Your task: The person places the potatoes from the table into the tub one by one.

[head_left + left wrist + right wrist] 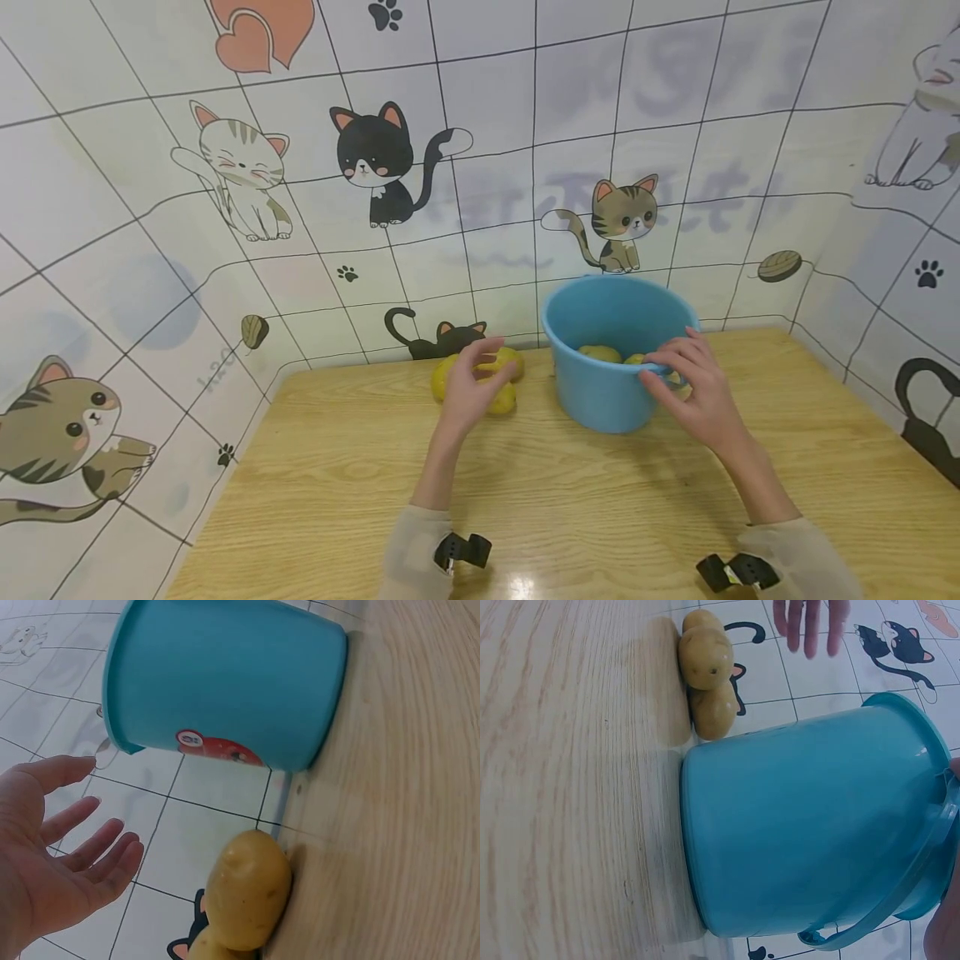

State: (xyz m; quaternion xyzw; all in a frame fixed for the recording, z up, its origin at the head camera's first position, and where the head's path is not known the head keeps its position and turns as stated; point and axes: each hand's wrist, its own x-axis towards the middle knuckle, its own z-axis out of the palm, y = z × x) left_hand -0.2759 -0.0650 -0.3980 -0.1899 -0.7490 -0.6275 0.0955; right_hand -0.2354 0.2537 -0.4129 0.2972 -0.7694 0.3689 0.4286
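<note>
A blue bucket (603,400) stands upright on the wooden table (352,467), with potatoes (600,353) inside it. At its near right rim, my right hand (701,392) holds on, fingers over the edge and thumb outside. My left hand (468,392) is held to the left of the bucket with fingers spread and nothing between them. In the head view it overlaps a small group of yellow potatoes (502,402) lying by the wall. The left wrist view has one potato (249,889) resting against another, apart from the left fingers.
A wall sheet (495,183) printed with cats and grid lines rises behind the table and on both sides. The bucket's handle (885,907) hangs down along its side. A red label (217,746) is on the bucket's outer wall.
</note>
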